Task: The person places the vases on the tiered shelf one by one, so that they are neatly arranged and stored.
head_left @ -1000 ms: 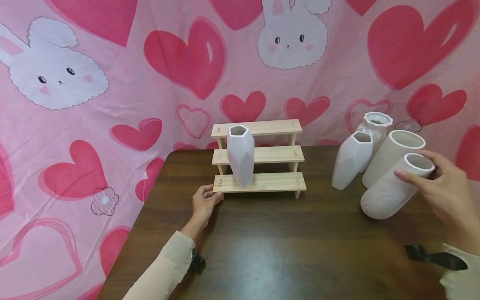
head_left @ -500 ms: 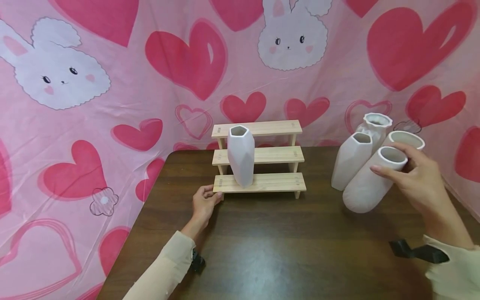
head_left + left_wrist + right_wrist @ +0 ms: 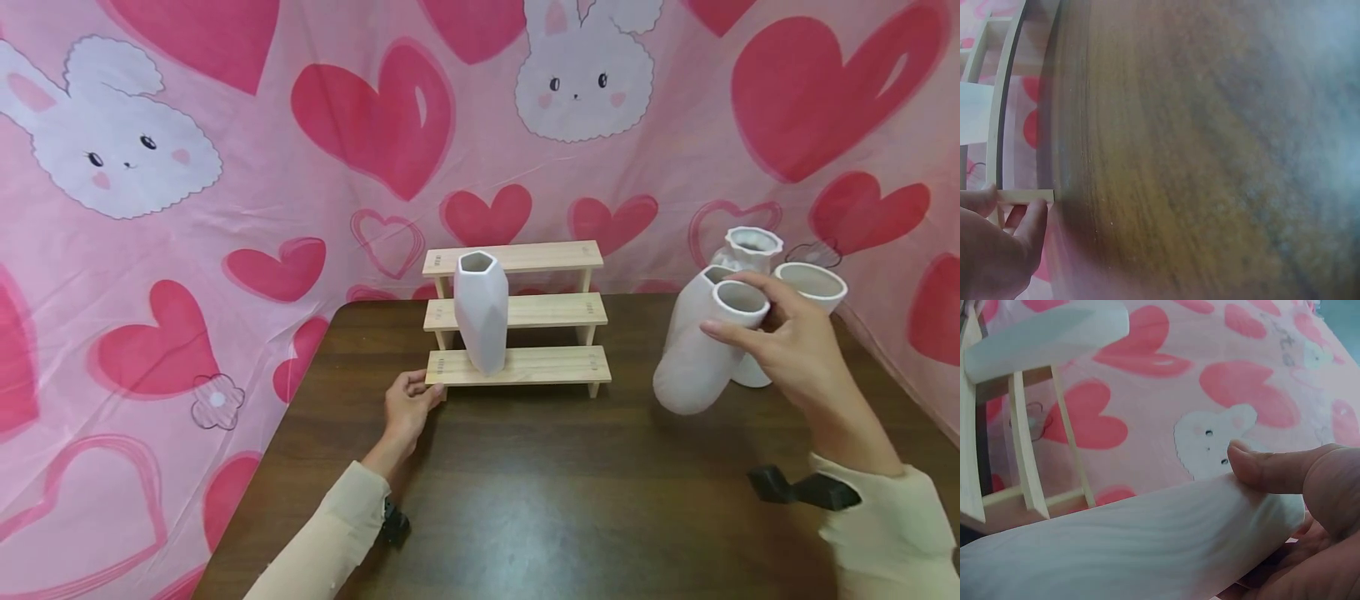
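Observation:
My right hand (image 3: 798,346) grips a white round-mouthed vase (image 3: 697,362) near its rim, thumb on the near side. The vase leans, its base toward the left, overlapping other vases behind it. In the right wrist view wavy ridges run along the held vase (image 3: 1147,544). My left hand (image 3: 407,410) is at the lower left corner of a three-tier wooden stand (image 3: 558,362). The left wrist view shows that thumb and fingers pinching the stand's front leg (image 3: 1029,196). A white faceted vase (image 3: 483,312) stands upright on the bottom shelf, toward its left end.
Behind the held vase are another faceted vase (image 3: 688,304), partly covered, a vase with a scalloped rim (image 3: 753,243) and a wide-mouthed vase (image 3: 813,282). The brown wooden table (image 3: 525,500) backs onto a pink heart-and-rabbit cloth (image 3: 360,133).
My right hand has carried the round-mouthed vase leftward, from in front of the wide-mouthed vase to in front of the faceted one. My left hand and the stand have stayed put.

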